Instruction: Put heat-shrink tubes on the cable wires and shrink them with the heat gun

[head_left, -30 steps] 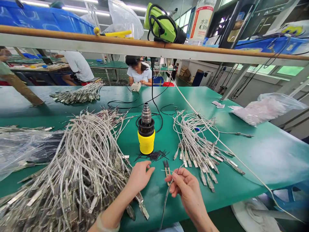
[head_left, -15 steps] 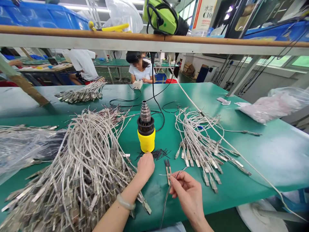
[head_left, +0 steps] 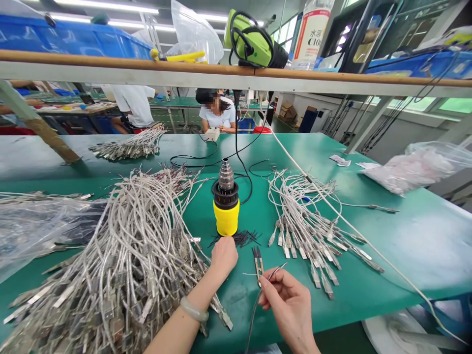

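My right hand pinches a grey cable between thumb and fingers. A thin stripped wire end sticks out to the left of the grip, and the darker end points up to the right. Just beyond lie small thread snips with black blades. My left hand rests at the near edge of a pile of short thin black tubes, its fingers hidden behind the back of the hand. Right behind that pile, a yellow hot-air gun stands upright, metal nozzle upward.
A large heap of USB cables covers the left side. A smaller bunch of USB cables lies to the right. A white cord crosses the table diagonally. Overhead runs a shelf. A co-worker sits across the table.
The camera view has tilted slightly upward, so everything sits a little lower. Both hands keep nearly the same place and pose, the cable still in my right hand.
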Motion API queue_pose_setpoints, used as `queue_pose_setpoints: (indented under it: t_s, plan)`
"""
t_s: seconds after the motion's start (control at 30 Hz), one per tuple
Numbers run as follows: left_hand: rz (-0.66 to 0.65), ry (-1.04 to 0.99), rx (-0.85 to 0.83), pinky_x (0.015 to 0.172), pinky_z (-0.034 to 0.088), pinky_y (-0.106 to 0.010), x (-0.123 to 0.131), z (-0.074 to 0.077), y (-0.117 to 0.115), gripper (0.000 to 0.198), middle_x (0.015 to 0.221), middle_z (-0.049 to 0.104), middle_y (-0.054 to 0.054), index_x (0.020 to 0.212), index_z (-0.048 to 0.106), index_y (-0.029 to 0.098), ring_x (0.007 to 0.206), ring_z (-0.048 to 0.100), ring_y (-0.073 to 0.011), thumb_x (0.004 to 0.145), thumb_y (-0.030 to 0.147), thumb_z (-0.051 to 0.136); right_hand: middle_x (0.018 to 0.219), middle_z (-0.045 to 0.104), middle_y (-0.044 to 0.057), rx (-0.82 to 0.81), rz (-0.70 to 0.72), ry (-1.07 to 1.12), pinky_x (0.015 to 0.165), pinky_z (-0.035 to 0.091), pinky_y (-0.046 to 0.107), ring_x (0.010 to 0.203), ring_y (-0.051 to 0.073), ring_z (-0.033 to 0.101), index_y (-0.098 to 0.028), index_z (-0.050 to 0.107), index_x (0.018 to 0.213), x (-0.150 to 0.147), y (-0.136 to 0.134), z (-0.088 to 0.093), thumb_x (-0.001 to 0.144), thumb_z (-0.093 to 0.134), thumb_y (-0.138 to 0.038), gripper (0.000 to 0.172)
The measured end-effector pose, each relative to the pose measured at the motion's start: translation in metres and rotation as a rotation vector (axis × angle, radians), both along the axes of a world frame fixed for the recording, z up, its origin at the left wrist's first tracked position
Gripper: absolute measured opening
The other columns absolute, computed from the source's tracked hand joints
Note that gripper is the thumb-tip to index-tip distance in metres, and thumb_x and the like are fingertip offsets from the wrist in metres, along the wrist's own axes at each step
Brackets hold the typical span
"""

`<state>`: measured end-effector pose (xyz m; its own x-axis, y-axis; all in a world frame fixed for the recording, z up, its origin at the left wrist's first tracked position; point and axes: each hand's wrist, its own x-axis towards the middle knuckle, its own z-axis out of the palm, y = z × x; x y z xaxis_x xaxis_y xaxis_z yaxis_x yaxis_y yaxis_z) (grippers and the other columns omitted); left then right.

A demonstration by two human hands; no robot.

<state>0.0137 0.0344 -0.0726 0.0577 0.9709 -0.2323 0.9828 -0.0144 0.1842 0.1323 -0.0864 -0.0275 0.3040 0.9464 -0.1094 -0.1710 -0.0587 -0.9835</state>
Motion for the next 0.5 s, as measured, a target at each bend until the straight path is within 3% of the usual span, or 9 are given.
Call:
queue_pose_setpoints:
  t_s: [0.5]
  plan:
    - [0.009, -0.036, -0.006, 0.078, 0.052, -0.041, -0.0056, -0.0004, -0.0004, 0.025, 0.097, 0.066, -0.007, 0.102, 0.060, 0.013, 0.088, 0.064, -0.0207, 0.090, 0.032, 0.050, 0.045, 0.054, -0.003, 0.001, 0.003, 0.002, 0.038, 0.042, 0.017, 0.040, 0.010, 0.052, -0.017, 0.059, 0.062, -0.0019, -0.0046, -0.0012, 0.072, 0.072, -0.037, 0.026]
